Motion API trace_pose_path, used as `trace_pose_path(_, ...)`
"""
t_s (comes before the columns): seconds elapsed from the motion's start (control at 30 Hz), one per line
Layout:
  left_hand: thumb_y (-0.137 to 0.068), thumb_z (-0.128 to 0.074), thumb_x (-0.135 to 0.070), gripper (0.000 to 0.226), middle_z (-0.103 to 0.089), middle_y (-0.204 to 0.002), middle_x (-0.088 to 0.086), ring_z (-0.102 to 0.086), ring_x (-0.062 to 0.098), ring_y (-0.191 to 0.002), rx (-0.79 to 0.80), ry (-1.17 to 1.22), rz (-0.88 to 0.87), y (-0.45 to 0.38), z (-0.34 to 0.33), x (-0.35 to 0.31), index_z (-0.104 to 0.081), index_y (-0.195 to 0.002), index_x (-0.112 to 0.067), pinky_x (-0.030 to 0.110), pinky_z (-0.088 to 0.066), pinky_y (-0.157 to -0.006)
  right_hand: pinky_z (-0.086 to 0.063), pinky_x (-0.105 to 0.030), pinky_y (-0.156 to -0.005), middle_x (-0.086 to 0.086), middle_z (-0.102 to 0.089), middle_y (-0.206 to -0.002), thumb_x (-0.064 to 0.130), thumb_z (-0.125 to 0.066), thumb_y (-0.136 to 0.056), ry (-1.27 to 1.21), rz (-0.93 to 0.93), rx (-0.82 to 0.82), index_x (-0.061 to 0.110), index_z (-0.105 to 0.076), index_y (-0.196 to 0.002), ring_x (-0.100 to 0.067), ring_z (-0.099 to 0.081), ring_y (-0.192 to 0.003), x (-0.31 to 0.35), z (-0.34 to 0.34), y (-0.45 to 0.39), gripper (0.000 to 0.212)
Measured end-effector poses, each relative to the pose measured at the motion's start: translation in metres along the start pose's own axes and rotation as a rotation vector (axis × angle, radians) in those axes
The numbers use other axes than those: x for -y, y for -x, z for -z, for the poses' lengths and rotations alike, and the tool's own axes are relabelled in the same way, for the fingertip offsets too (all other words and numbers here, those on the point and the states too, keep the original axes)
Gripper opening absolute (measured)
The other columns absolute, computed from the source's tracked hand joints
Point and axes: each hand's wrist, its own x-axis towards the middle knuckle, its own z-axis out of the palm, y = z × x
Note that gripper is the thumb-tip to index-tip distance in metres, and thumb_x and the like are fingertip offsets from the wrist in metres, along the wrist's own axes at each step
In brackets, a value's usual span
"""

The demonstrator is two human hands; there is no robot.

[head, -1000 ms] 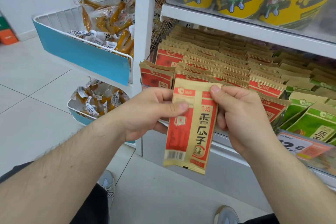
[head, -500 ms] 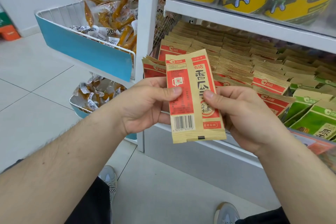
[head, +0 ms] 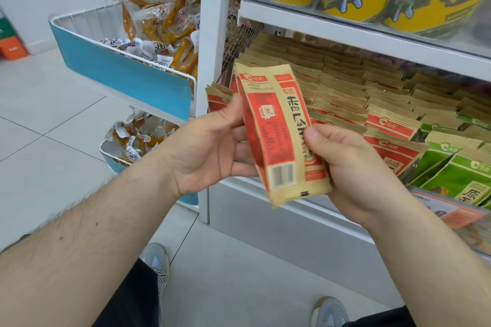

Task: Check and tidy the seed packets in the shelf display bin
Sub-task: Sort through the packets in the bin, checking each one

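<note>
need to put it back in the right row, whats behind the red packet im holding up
Behind the red packet stand rows of matching red packets in the shelf bin. The packet and both hands cover the front rows directly behind it, so any gap there cannot be seen.

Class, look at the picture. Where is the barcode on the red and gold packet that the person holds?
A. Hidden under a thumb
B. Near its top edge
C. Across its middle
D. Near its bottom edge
D: the barcode sits low on the packet, just above its bottom edge, between the left hand and the right hand.
</note>
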Motion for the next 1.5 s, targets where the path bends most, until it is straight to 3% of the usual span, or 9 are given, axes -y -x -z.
trace_pose_path(0.13,-0.061,-0.083,-0.056,0.082,-0.068,-0.119,0.009,-0.066,0.024,-0.107,0.018,-0.120,-0.048,-0.005,0.001,0.008,-0.061,-0.126,-0.011,0.041,-0.053,-0.090,-0.038,-0.023,-0.046,-0.006,-0.052,-0.061,0.023,-0.064,-0.077,-0.488,-0.250,0.257,0.005,-0.066,-0.093,-0.014,-0.045,-0.045,-0.006,-0.004,-0.004,0.024)
trace_pose_path(0.27,-0.066,-0.087,-0.033,0.061,-0.072,-0.100,0.007,-0.070,0.018,-0.088,0.046,-0.083,-0.104,-0.004,-0.014,0.021,-0.061,-0.115,-0.008,0.026,-0.054,-0.077,-0.030,-0.025,-0.049,-0.007,-0.052,-0.064,0.027,-0.077,-0.068,-0.596,-0.381,0.485,0.010,-0.062,-0.100,-0.015,-0.041,-0.045,-0.024,-0.012,-0.008,0.039)
trace_pose_path(0.4,-0.075,-0.078,-0.015,0.040,-0.074,-0.096,0.009,-0.072,0.022,-0.080,-0.171,-0.097,-0.121,-0.002,-0.021,0.015,-0.062,-0.111,-0.008,0.033,-0.057,-0.064,-0.054,-0.041,-0.071,-0.015,-0.073,-0.086,0.030,-0.058,-0.088,-0.009,-0.239,0.046,0.012,-0.075,-0.087,-0.028,-0.066,-0.073,-0.021,-0.012,-0.011,0.025)
trace_pose_path(0.5,-0.069,-0.074,-0.017,0.042,-0.075,-0.100,0.008,-0.073,0.025,-0.089,-0.293,-0.150,-0.091,-0.001,-0.018,0.009,-0.064,-0.109,-0.011,0.039,-0.060,-0.070,-0.042,-0.042,-0.066,-0.017,-0.069,-0.080,0.040,-0.054,-0.086,0.140,-0.110,-0.157,0.005,-0.074,-0.080,-0.030,-0.057,-0.071,-0.018,0.003,-0.017,0.041)
trace_pose_path(0.67,-0.066,-0.077,-0.018,0.047,-0.076,-0.097,0.006,-0.074,0.024,-0.087,-0.289,-0.279,-0.033,-0.001,-0.021,0.009,-0.065,-0.111,-0.013,0.036,-0.060,-0.069,-0.035,-0.016,-0.044,-0.004,-0.068,-0.063,0.041,-0.068,-0.084,0.241,0.067,-0.063,0.013,-0.070,-0.074,-0.011,-0.052,-0.050,-0.007,0.007,-0.010,0.030)
trace_pose_path(1.13,-0.073,-0.083,-0.025,0.032,-0.075,-0.096,-0.006,-0.072,0.010,-0.088,-0.119,-0.741,-0.111,0.005,-0.016,-0.001,-0.068,-0.101,-0.024,0.035,-0.059,-0.078,-0.038,-0.020,-0.042,-0.006,-0.067,-0.065,0.019,-0.077,-0.073,0.058,0.171,0.011,0.008,-0.063,-0.081,-0.009,-0.053,-0.044,-0.001,0.013,-0.005,0.019)
trace_pose_path(1.23,-0.071,-0.067,-0.060,0.034,-0.069,-0.082,-0.010,-0.063,0.004,-0.075,-0.341,-0.959,-0.415,0.003,-0.002,-0.017,-0.068,-0.085,-0.029,0.020,-0.051,-0.067,-0.041,-0.024,-0.043,-0.011,-0.068,-0.067,0.041,-0.091,-0.053,0.082,0.277,-0.032,0.013,-0.070,-0.075,-0.016,-0.051,-0.041,0.007,0.020,-0.004,0.042)
trace_pose_path(1.33,-0.080,-0.053,-0.052,0.033,-0.065,-0.084,-0.009,-0.058,0.011,-0.085,-0.594,-1.157,-0.721,-0.003,0.023,-0.040,-0.067,-0.081,-0.022,0.025,-0.045,-0.078,-0.046,-0.022,-0.043,-0.006,-0.070,-0.066,0.035,-0.083,-0.056,0.050,0.476,-0.090,0.015,-0.073,-0.072,-0.018,-0.057,-0.040,0.032,0.026,0.001,0.028)
trace_pose_path(1.5,-0.072,-0.048,-0.053,0.039,-0.063,-0.109,-0.015,-0.051,0.017,-0.115,-0.572,-1.426,-0.624,-0.022,0.046,-0.043,-0.072,-0.086,-0.026,0.041,-0.033,-0.103,-0.054,-0.027,-0.052,-0.010,-0.073,-0.070,0.044,-0.072,-0.073,0.097,0.644,-0.110,0.013,-0.068,-0.087,-0.022,-0.069,-0.054,0.078,0.006,-0.004,0.034)
